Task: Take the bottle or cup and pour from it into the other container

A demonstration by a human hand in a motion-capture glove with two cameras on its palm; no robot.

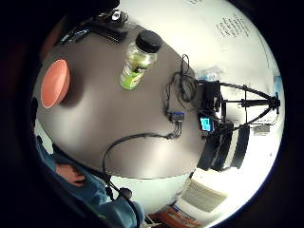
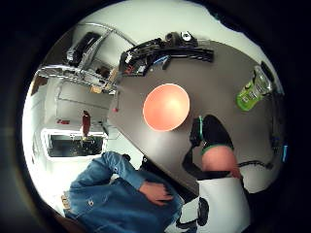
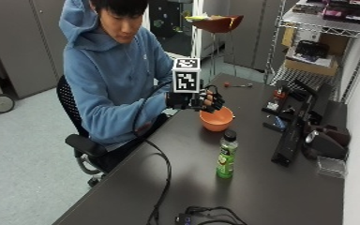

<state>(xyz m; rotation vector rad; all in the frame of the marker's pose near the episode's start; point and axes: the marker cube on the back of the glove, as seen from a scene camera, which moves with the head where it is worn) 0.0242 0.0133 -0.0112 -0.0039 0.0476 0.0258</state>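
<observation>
The bottle (image 3: 227,154) stands upright on the dark table (image 3: 261,192), black cap on, green label round its body and pale greenish liquid inside. It stands alone, nothing touching it. Beyond the bottle, toward the seated person, sits the orange bowl (image 3: 217,119), well apart from it and close to the table edge nearest the person. The gloved right hand (image 3: 206,101) is raised in the air just above and beside the bowl's rim, further from the bottle than the bowl is; its fingers hang loosely curled and grasp nothing.

On the side of the bottle away from the person, a black stand-like device (image 3: 295,129) and other dark equipment stand along the table's wall edge. A black cable (image 3: 163,173) runs across the tabletop on the bottle's near side down to a small hub (image 3: 186,218) with coiled wires at the table's front end.

The tabletop is a dark grey-brown, matte surface. Around it, the floor is grey carpet, grey cabinets line the back wall, and a wire shelving rack (image 3: 323,42) holding boxes stands behind the table's far end. The person in a blue hoodie (image 3: 114,79) sits in a black office chair (image 3: 80,140).
</observation>
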